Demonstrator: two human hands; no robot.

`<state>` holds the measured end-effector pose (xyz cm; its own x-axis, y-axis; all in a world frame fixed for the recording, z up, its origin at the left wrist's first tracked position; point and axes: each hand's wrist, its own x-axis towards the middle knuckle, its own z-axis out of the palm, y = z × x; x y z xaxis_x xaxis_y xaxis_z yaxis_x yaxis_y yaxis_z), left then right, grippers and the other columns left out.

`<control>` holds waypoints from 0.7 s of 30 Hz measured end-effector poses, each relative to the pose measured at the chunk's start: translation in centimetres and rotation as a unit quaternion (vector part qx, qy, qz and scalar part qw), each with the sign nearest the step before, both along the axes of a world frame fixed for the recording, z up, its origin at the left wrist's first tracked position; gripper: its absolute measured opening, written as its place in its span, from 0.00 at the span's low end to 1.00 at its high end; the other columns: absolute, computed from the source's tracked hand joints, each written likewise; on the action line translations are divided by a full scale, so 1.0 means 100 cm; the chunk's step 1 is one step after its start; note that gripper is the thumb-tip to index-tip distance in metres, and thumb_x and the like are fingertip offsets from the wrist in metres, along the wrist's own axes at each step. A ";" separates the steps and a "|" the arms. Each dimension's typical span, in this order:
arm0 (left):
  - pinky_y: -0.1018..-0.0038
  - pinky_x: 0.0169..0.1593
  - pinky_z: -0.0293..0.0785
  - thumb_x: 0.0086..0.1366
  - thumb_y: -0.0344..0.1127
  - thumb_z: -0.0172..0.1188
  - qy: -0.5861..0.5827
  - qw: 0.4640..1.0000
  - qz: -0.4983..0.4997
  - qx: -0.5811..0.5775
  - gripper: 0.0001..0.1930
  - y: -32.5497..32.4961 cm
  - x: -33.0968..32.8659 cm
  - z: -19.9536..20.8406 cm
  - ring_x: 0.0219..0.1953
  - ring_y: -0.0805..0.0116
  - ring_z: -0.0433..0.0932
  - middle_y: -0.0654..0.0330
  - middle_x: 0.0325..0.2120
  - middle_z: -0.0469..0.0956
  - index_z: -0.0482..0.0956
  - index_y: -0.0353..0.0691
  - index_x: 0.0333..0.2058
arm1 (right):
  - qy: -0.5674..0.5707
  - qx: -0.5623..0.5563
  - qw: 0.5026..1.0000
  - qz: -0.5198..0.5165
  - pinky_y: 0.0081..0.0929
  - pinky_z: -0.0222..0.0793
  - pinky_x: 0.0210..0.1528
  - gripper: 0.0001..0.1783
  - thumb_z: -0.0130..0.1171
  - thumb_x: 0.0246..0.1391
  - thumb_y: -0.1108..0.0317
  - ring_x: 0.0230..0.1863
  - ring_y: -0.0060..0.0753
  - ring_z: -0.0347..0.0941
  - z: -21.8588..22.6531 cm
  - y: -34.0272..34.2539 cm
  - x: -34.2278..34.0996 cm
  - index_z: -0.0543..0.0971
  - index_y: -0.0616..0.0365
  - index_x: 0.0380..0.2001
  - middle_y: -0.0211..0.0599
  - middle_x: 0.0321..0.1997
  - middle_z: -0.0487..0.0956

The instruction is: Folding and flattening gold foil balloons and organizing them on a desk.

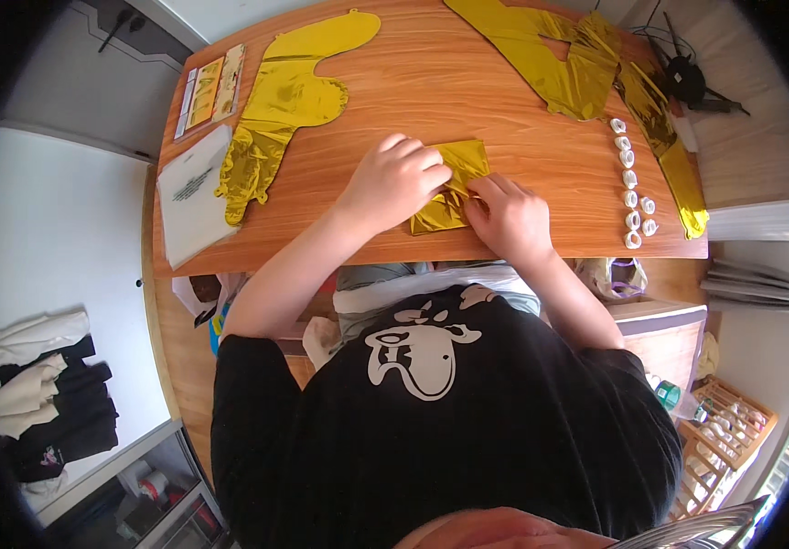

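Note:
A folded piece of shiny gold foil (464, 157), seemingly a flat foil balloon, lies creased near the table's front edge. My left hand (392, 183) has its fingers bent and pinched on the foil's left side. From the right, my right hand (509, 218) grips the foil's right edge between thumb and curled fingers. Both fingertips are partly hidden, close together over the crease. Another flat gold foil balloon (298, 78) lies spread out at the left, its lower end crumpled. At the far right lie more gold foil balloons (586, 64), partly overlapping.
Several small white rolls (629, 178) stand in a column on the right side of the wooden table (394, 101). Clear plastic bags (195, 197) and a printed card (209, 91) lie at the left edge. A black object with prongs (684, 78) sits far right.

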<state>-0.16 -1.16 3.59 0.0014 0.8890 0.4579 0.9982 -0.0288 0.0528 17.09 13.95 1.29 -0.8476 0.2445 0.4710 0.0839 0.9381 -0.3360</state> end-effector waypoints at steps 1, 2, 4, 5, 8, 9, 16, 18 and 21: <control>0.65 0.48 0.74 0.55 0.37 0.71 0.009 1.000 0.012 0.002 0.08 -0.002 0.002 -0.001 0.39 0.65 0.80 0.67 0.33 0.81 0.85 0.49 0.34 | 0.005 0.002 1.000 0.007 0.38 0.77 0.26 0.08 0.66 0.51 0.64 0.26 0.41 0.79 0.000 -0.002 -0.001 0.82 0.50 0.35 0.33 0.28 0.79; 0.66 0.48 0.74 0.55 0.37 0.71 0.018 1.000 0.025 0.004 0.07 -0.003 0.003 -0.002 0.39 0.65 0.80 0.67 0.33 0.81 0.85 0.48 0.34 | 0.006 0.001 1.000 0.008 0.38 0.77 0.26 0.08 0.66 0.51 0.64 0.26 0.41 0.79 0.002 -0.004 -0.002 0.82 0.50 0.35 0.33 0.28 0.79; 0.66 0.48 0.74 0.55 0.36 0.71 0.003 0.999 0.036 0.017 0.07 -0.006 0.005 -0.010 0.39 0.64 0.80 0.67 0.33 0.81 0.86 0.49 0.33 | -0.038 0.002 0.999 0.016 0.36 0.78 0.34 0.14 0.69 0.51 0.63 0.35 0.39 0.81 0.008 -0.008 -0.003 0.84 0.50 0.42 0.32 0.35 0.81; 0.67 0.48 0.73 0.54 0.34 0.71 -0.012 0.998 0.045 0.032 0.06 -0.008 0.005 -0.013 0.39 0.64 0.80 0.67 0.34 0.81 0.86 0.49 0.33 | -0.037 0.002 0.999 0.020 0.36 0.78 0.34 0.14 0.69 0.51 0.63 0.35 0.39 0.81 0.007 -0.008 -0.003 0.84 0.50 0.42 0.32 0.35 0.81; 0.63 0.48 0.75 0.58 0.35 0.70 -0.042 0.995 0.070 0.063 0.13 -0.010 0.013 -0.006 0.40 0.59 0.80 0.64 0.36 0.82 0.86 0.47 0.42 | -0.055 0.045 0.997 0.043 0.36 0.77 0.38 0.16 0.69 0.51 0.63 0.39 0.38 0.79 0.005 -0.005 -0.005 0.84 0.50 0.45 0.31 0.37 0.81; 0.63 0.48 0.75 0.58 0.35 0.70 -0.042 0.994 0.073 0.064 0.13 -0.013 0.016 -0.002 0.40 0.59 0.80 0.64 0.36 0.82 0.86 0.47 0.42 | -0.026 0.058 0.997 0.049 0.37 0.77 0.40 0.15 0.68 0.51 0.65 0.39 0.38 0.79 0.005 -0.005 -0.005 0.84 0.50 0.43 0.31 0.37 0.80; 0.63 0.44 0.80 0.67 0.34 0.66 -0.357 0.871 0.335 0.036 0.21 -0.058 0.011 -0.017 0.38 0.56 0.83 0.54 0.35 0.83 0.75 0.39 0.56 | 0.005 -0.013 0.999 0.048 0.39 0.75 0.43 0.13 0.66 0.57 0.67 0.40 0.46 0.80 0.003 -0.006 -0.006 0.84 0.55 0.46 0.35 0.43 0.82; 0.63 0.43 0.80 0.66 0.34 0.66 -0.429 0.861 0.272 0.033 0.22 -0.055 0.020 -0.020 0.37 0.57 0.85 0.52 0.36 0.84 0.74 0.36 0.56 | 0.019 -0.021 0.998 0.053 0.39 0.75 0.43 0.13 0.65 0.58 0.67 0.40 0.47 0.80 0.002 -0.004 -0.009 0.83 0.56 0.46 0.37 0.43 0.83; 0.68 0.45 0.79 0.67 0.36 0.67 -0.477 0.831 0.287 0.002 0.25 -0.044 0.026 -0.012 0.42 0.61 0.85 0.51 0.40 0.85 0.72 0.37 0.60 | 0.015 -0.036 0.998 0.040 0.40 0.75 0.43 0.13 0.64 0.60 0.67 0.39 0.49 0.81 0.006 -0.004 -0.009 0.83 0.57 0.47 0.42 0.40 0.84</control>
<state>2.39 -5.60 2.40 -0.7876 0.6161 0.0110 0.3523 0.4355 0.8284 16.14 13.60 1.93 -0.8515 0.2112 0.4800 -0.0009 0.9147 -0.4040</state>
